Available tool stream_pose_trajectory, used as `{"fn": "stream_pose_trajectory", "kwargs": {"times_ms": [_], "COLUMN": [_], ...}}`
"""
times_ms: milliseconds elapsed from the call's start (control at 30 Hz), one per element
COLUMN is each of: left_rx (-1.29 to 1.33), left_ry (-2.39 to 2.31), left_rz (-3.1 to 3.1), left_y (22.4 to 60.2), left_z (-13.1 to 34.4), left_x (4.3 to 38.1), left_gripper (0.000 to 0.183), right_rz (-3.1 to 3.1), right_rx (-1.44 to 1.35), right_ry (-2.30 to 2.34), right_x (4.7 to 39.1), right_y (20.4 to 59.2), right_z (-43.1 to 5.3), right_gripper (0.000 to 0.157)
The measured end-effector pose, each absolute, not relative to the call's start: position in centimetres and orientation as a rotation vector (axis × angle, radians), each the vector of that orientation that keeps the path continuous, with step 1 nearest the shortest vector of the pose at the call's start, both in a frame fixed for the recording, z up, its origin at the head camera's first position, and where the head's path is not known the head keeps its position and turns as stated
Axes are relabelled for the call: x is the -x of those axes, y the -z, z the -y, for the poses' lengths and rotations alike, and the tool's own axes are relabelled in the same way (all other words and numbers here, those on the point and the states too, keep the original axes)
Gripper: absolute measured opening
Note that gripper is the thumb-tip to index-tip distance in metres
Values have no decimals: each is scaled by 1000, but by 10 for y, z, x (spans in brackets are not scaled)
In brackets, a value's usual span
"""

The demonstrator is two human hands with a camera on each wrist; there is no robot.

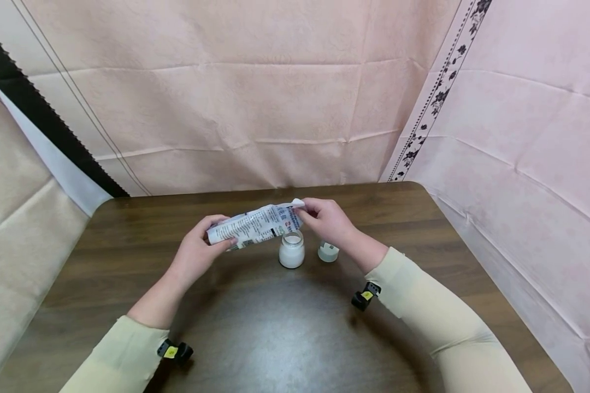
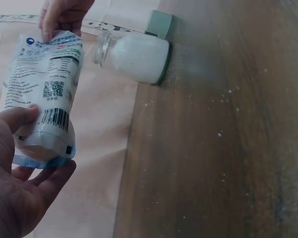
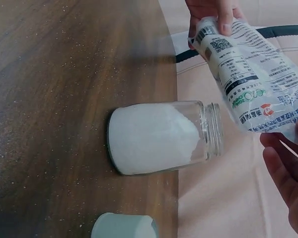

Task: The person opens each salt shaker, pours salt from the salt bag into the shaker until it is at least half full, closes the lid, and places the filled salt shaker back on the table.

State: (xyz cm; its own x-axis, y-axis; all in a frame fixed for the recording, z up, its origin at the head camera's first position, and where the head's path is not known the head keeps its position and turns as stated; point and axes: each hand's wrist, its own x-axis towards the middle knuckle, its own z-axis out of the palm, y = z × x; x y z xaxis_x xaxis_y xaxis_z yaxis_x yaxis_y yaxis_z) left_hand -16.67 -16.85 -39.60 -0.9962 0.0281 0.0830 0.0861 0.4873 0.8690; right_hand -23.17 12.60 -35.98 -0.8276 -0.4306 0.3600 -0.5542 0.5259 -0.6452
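A printed plastic bag (image 1: 255,225) is held level above the table, just behind and above a glass jar (image 1: 291,254). My left hand (image 1: 199,246) grips the bag's left end, thumb on the printed face and fingers beneath. At the other end my right hand (image 1: 330,219) pinches the bag's edge between thumb and fingers. In the right wrist view the jar (image 3: 154,139) has no lid on and holds fine white grains nearly up to its shoulder. Whether the bag's mouth is open cannot be told. A pale green cap (image 1: 328,253) lies right of the jar.
White grains are scattered over the brown wooden table (image 2: 208,148). Pink patterned cloth (image 1: 275,109) hangs behind the table and along its sides. Each sleeve cuff carries a small black device, such as the right one (image 1: 366,295).
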Motion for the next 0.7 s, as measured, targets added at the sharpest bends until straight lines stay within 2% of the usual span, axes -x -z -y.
{"fn": "stream_pose_trajectory", "kwargs": {"times_ms": [700], "left_rx": [112], "left_ry": [1475], "left_rz": [2709], "left_y": [420], "left_z": [170], "left_x": [171], "left_gripper": [51], "right_rz": [2526], "right_rx": [-901], "right_ry": [-1154], "right_x": [230], "right_y": [337], "right_z": [-92], "right_gripper": [12]}}
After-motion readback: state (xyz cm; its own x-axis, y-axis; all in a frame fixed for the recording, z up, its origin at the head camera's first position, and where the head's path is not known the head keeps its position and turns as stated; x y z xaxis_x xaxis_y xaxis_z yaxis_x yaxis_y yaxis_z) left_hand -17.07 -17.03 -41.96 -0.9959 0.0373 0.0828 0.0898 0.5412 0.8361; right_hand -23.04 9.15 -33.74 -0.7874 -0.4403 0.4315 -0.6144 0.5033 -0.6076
